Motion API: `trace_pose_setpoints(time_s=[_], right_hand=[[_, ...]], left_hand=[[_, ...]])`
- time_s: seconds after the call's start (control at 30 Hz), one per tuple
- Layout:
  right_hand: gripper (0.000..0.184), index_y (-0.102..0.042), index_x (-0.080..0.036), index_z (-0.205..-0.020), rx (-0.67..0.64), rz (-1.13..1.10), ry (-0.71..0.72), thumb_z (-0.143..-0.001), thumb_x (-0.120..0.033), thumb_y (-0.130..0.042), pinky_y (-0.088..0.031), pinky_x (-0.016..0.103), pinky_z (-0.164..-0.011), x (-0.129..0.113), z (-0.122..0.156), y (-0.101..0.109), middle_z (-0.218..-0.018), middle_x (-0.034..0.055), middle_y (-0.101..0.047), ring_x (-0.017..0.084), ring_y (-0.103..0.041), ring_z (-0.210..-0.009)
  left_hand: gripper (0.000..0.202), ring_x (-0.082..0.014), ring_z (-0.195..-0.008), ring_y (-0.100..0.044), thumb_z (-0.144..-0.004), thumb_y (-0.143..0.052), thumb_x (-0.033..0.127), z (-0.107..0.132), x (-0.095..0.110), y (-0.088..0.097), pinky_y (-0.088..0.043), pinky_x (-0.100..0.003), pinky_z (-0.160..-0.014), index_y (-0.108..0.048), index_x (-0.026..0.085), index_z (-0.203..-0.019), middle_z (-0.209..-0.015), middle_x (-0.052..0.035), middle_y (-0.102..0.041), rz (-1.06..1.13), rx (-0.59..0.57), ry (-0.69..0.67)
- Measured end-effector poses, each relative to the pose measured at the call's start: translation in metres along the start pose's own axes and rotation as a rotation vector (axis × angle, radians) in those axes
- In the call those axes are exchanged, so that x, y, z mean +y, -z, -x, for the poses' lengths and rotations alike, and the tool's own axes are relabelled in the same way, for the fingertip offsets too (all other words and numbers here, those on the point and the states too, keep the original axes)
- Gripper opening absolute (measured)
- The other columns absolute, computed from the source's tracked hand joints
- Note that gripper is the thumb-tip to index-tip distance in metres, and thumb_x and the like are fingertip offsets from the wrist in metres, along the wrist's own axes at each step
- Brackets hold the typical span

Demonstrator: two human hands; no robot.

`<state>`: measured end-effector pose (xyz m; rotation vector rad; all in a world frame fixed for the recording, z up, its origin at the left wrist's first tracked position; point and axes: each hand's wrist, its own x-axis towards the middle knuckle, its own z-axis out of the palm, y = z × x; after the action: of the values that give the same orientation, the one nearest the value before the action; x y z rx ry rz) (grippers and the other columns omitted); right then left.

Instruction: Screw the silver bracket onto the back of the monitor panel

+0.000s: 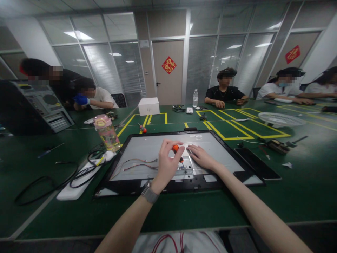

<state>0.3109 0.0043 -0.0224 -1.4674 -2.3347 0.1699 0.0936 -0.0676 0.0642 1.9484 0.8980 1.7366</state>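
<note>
Lying face down in front of me is a large flat display panel [139,147] with a grey back and black frame. My left hand [168,161] grips a small orange and black screwdriver [176,149] between thumb and fingers. The screwdriver stands steeply, its tip down at a metal bracket [188,168] near the panel's lower middle. Whether the tip sits in a screw is too small to tell. My right hand [202,156] rests on the panel beside the bracket, fingers stretched out. Thin wires [140,163] run across the panel left of my left hand.
Left of the panel are a white power strip [79,182] with black cables and a drink bottle [106,133]. To the right lie a black phone [256,163] and a glue gun [279,146]. Behind stands a white box [149,106]. Other people sit across the table.
</note>
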Motion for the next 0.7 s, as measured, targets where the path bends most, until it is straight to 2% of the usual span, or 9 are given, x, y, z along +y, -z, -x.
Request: trace_pose_setpoints(time_s=[0.13, 0.3, 0.37, 0.53, 0.6, 0.7], right_hand=[[0.044, -0.054, -0.017, -0.137, 0.004, -0.005, -0.002, -0.098, -0.031, -0.039, -0.028, 0.051, -0.116, -0.0003, 0.0006, 0.0003, -0.148, 0.0152, -0.048, 0.027, -0.041, -0.140], [0.044, -0.054, -0.019, -0.137, 0.002, -0.010, -0.002, -0.098, -0.031, -0.040, -0.028, 0.051, -0.116, -0.0005, 0.0013, 0.0009, -0.149, 0.0144, -0.048, 0.027, -0.041, -0.140], [0.044, -0.054, -0.019, -0.137, 0.006, -0.010, -0.003, -0.098, -0.031, -0.039, -0.028, 0.051, -0.116, -0.0007, 0.0012, 0.0009, -0.149, 0.0143, -0.048, 0.027, -0.041, -0.140], [0.044, -0.053, -0.017, -0.138, -0.009, 0.005, -0.004, -0.098, -0.030, -0.039, -0.028, 0.052, -0.117, -0.0010, 0.0009, 0.0013, -0.149, 0.0148, -0.048, 0.027, -0.041, -0.140], [0.044, -0.054, -0.017, -0.137, -0.007, 0.008, 0.000, -0.098, -0.030, -0.039, -0.028, 0.052, -0.116, -0.0007, 0.0007, 0.0012, -0.149, 0.0148, -0.048, 0.027, -0.041, -0.139], [0.043, -0.054, -0.019, -0.136, 0.005, 0.006, 0.004, -0.097, -0.029, -0.040, -0.029, 0.052, -0.116, 0.0003, 0.0003, 0.0001, -0.148, 0.0144, -0.049, 0.027, -0.043, -0.138]], left_hand=[[0.028, -0.0171, -0.093, -0.061, -0.098, -0.044, 0.021, 0.0012, -0.0013, 0.0001, -0.049, -0.030, -0.084, -0.066, 0.021, -0.115, -0.102, -0.0060, -0.061, 0.113, -0.059, 0.037], [0.018, -0.0155, -0.083, -0.059, -0.091, -0.060, 0.023, 0.0008, -0.0010, -0.0024, -0.049, -0.028, -0.078, -0.070, 0.022, -0.106, -0.092, -0.0034, -0.060, 0.054, -0.012, 0.025], [0.020, -0.0152, -0.083, -0.059, -0.091, -0.059, 0.025, 0.0006, -0.0012, -0.0017, -0.049, -0.028, -0.078, -0.070, 0.022, -0.107, -0.092, -0.0030, -0.059, 0.045, -0.014, 0.028], [0.037, -0.0170, -0.098, -0.063, -0.100, -0.040, 0.022, -0.0005, -0.0017, -0.0006, -0.049, -0.033, -0.090, -0.057, 0.025, -0.132, -0.116, -0.0074, -0.061, 0.158, -0.138, 0.040], [0.034, -0.0168, -0.095, -0.062, -0.098, -0.045, 0.023, -0.0011, -0.0022, -0.0017, -0.050, -0.031, -0.087, -0.060, 0.024, -0.129, -0.108, -0.0067, -0.061, 0.153, -0.143, 0.040], [0.019, -0.0154, -0.082, -0.059, -0.089, -0.063, 0.024, -0.0014, -0.0036, -0.0024, -0.048, -0.028, -0.079, -0.070, 0.023, -0.107, -0.088, -0.0023, -0.057, 0.079, -0.078, 0.010]])
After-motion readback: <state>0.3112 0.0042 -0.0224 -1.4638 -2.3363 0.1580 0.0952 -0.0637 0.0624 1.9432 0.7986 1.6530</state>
